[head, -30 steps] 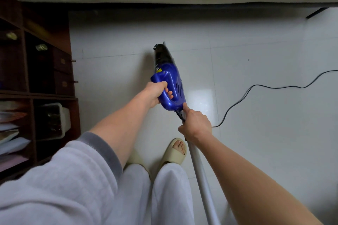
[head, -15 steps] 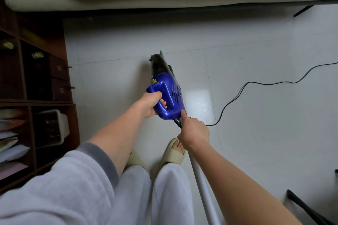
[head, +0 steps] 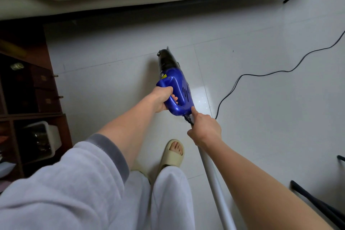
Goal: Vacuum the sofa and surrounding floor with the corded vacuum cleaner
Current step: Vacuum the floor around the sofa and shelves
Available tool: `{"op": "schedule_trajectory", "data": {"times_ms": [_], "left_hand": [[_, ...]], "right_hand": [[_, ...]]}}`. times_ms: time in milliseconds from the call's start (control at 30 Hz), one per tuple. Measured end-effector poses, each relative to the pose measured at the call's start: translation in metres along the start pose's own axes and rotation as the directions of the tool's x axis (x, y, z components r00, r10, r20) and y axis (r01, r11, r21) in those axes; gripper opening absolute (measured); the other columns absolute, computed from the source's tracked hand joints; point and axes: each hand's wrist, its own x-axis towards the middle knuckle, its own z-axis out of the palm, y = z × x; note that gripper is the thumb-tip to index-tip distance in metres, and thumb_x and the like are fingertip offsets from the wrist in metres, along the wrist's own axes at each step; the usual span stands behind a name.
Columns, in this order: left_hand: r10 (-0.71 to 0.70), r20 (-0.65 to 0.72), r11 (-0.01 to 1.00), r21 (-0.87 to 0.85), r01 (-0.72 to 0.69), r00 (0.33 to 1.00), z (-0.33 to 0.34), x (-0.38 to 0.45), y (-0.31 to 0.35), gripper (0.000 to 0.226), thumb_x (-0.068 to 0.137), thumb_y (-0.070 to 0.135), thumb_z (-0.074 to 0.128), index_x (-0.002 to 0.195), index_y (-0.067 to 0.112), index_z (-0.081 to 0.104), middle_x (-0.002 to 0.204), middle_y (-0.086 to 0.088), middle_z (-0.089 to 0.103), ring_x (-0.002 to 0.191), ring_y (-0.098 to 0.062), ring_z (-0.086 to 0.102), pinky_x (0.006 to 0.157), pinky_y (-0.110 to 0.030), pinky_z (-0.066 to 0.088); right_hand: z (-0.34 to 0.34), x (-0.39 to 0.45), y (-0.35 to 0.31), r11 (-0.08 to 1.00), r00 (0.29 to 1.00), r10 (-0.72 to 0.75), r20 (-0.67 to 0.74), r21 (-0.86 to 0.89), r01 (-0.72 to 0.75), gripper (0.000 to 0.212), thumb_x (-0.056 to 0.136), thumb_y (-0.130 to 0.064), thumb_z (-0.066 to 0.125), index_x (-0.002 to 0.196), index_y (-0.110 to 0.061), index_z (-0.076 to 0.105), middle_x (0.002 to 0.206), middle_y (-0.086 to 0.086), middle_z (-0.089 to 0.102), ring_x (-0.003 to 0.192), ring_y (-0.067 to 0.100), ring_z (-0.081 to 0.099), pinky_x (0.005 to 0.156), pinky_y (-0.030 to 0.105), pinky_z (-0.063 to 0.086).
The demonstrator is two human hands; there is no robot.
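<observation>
Both hands grip the vacuum [head: 177, 89] (nozzle end apparently hidden).

Both arms reach forward, left hand [head: 162, 99] and right hand [head: 204, 129] clenched.

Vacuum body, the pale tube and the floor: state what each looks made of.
Vacuum body: glossy moulded plastic, blue with a dark front; smooth curves and soft highlights suggest it. Pale tube gripped by the right hand: smooth, light grey, either metal or plastic. Floor: glazed white tile, judging by grout lines and a bright reflection.
</observation>
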Motion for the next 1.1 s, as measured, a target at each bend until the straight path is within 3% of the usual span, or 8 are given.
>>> {"op": "schedule_trajectory", "data": {"times_ms": [100, 300, 500, 733, 867, 1000, 1100], "left_hand": [[0.010, 0.009, 1.000, 0.002, -0.010, 1.000, 0.012, 0.003, 0.008, 0.012, 0.096, 0.005, 0.043, 0.106, 0.005, 0.049, 0.077, -0.005, 0.052, 0.067, -0.013, 0.054, 0.056, -0.026, 0.048], [0.034, -0.004, 0.999, 0.014, -0.033, 0.999, 0.026, 0.016, 0.023, 0.010, 0.097, 0.008, 0.045, 0.105, 0.005, 0.050, 0.077, -0.004, 0.053, 0.067, -0.012, 0.056, 0.057, -0.027, 0.049], [0.047, -0.025, 0.999, -0.017, -0.047, 0.999, 0.012, 0.018, 0.033, 0.025, 0.098, 0.009, 0.044, 0.121, 0.001, 0.051, 0.078, -0.004, 0.053, 0.067, -0.012, 0.055, 0.056, -0.026, 0.048], [0.033, -0.095, 0.996, -0.084, -0.041, 0.995, -0.043, 0.016, 0.035, 0.031, 0.098, 0.011, 0.046, 0.127, 0.000, 0.051, 0.078, -0.004, 0.055, 0.068, -0.012, 0.056, 0.062, -0.028, 0.050], [0.032, -0.135, 0.993, -0.105, -0.047, 0.990, -0.081, 0.014, 0.031, 0.031, 0.098, 0.011, 0.047, 0.127, 0.000, 0.051, 0.078, -0.004, 0.055, 0.069, -0.013, 0.057, 0.069, -0.031, 0.051], [0.034, -0.161, 0.990, -0.129, -0.055, 0.986, -0.112, 0.008, 0.026, 0.030, 0.098, 0.010, 0.044, 0.126, -0.001, 0.051, 0.077, -0.004, 0.053, 0.067, -0.012, 0.055, 0.060, -0.028, 0.049], [0.025, -0.183, 0.982, -0.181, -0.059, 0.983, -0.138, 0.005, 0.020, 0.024, 0.099, 0.010, 0.043, 0.120, 0.002, 0.052, 0.076, -0.004, 0.052, 0.065, -0.012, 0.054, 0.062, -0.028, 0.049]], "right_hand": [[-0.004, 0.008, 0.006, 1.000, 1.000, 0.018, -0.013, 0.016, -0.018, 0.049, 0.081, -0.009, 0.057, 0.125, -0.023, 0.037, 0.081, 0.001, 0.052, 0.072, 0.024, 0.052, 0.051, 0.027, 0.035], [-0.012, 0.030, 0.013, 1.000, 1.000, 0.026, -0.015, 0.010, -0.026, 0.046, 0.080, -0.010, 0.059, 0.119, -0.021, 0.040, 0.069, -0.003, 0.044, 0.068, 0.023, 0.050, 0.049, 0.027, 0.033], [-0.021, 0.042, 0.000, 1.000, 1.000, -0.006, 0.028, -0.004, 0.007, 0.050, 0.078, -0.008, 0.060, 0.121, -0.023, 0.041, 0.065, -0.005, 0.046, 0.054, 0.012, 0.041, 0.043, 0.025, 0.028], [-0.019, 0.045, -0.046, 0.994, 0.993, -0.101, 0.061, -0.038, 0.104, 0.053, 0.076, -0.007, 0.059, 0.123, -0.024, 0.041, 0.067, -0.004, 0.046, 0.056, 0.015, 0.043, 0.043, 0.024, 0.029], [-0.008, 0.040, -0.080, 0.988, 0.985, -0.145, 0.091, -0.039, 0.149, 0.057, 0.077, -0.008, 0.060, 0.129, -0.024, 0.040, 0.067, -0.004, 0.046, 0.068, 0.022, 0.051, 0.049, 0.026, 0.035], [0.001, 0.033, -0.108, 0.981, 0.976, -0.180, 0.119, -0.047, 0.187, 0.059, 0.077, -0.009, 0.061, 0.130, -0.024, 0.040, 0.071, -0.003, 0.049, 0.073, 0.024, 0.054, 0.056, 0.028, 0.041], [0.005, 0.030, -0.129, 0.972, 0.968, -0.209, 0.136, -0.078, 0.221, 0.062, 0.076, -0.009, 0.061, 0.132, -0.025, 0.040, 0.075, -0.003, 0.052, 0.072, 0.023, 0.055, 0.054, 0.026, 0.041]]}}
